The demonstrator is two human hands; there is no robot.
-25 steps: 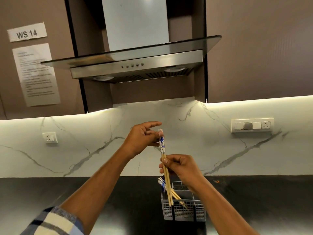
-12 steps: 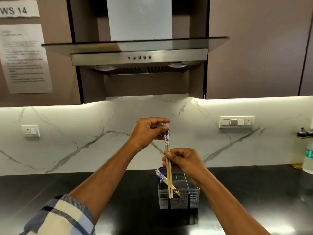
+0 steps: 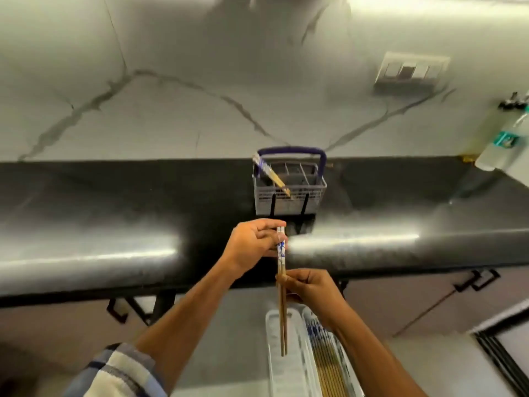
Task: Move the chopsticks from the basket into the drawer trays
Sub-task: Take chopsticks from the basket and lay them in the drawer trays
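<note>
Between my two hands, just in front of the counter edge, I hold a pair of chopsticks point(image 3: 282, 293) side by side, their long axis running 12 to 6 o'clock: the blue-patterned tops point to 12 toward the counter, the bare wooden tips to 6. My left hand point(image 3: 253, 246) pinches the patterned tops between thumb and curled fingers; my right hand point(image 3: 310, 287) pinches the shafts about mid-length, fingers curled round them. The tips hang over the near end of a clear drawer tray point(image 3: 286, 368), and I cannot tell whether they touch it. Just beside that tray, at 3 o'clock, a second clear tray point(image 3: 347, 376) already holds a row of chopsticks point(image 3: 329, 365) lying lengthwise the same way; my right forearm crosses over its upper part and hides it.

At 12 o'clock from my hands a grey cutlery basket point(image 3: 289, 196) with a purple handle stands on the black countertop point(image 3: 114, 202), near the marble backsplash point(image 3: 200, 81). One more pair of chopsticks point(image 3: 272, 176) leans in its left compartment, patterned tops tilted toward 10 o'clock. A switch panel point(image 3: 410, 71) sits on the wall at 1 o'clock, and clear bottles point(image 3: 503, 136) stand at 2 o'clock. Black cabinet handles point(image 3: 476, 279) show under the counter lip.
</note>
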